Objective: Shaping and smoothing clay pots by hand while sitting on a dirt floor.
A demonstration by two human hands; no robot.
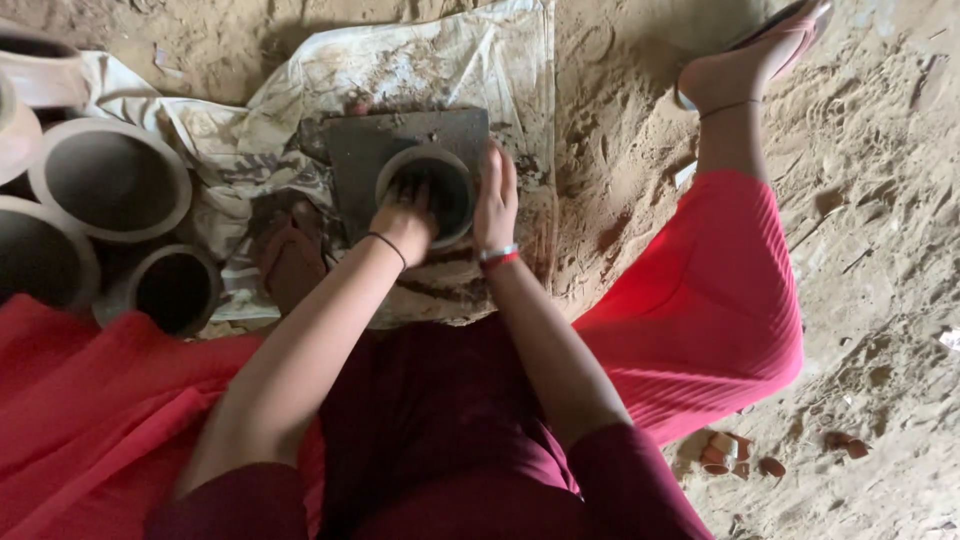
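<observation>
A round grey clay pot (pixel 437 163) with a dark open mouth stands on a square dark slab (pixel 366 148), which lies on a soiled white plastic sheet (pixel 430 60). My left hand (pixel 402 218) reaches into the pot's mouth at its near left side, fingers hidden inside. My right hand (pixel 495 195) lies flat against the pot's outer right wall, fingers pointing away from me. A thin black band circles my left wrist; red and white bangles circle the right.
Several finished clay pots (pixel 110 180) stand grouped at the left, one (pixel 172 288) close to my left knee. Sandy ground surrounds the sheet. My right foot in a sandal (pixel 745 60) rests at the upper right. Small clay shards (pixel 735 455) lie at the lower right.
</observation>
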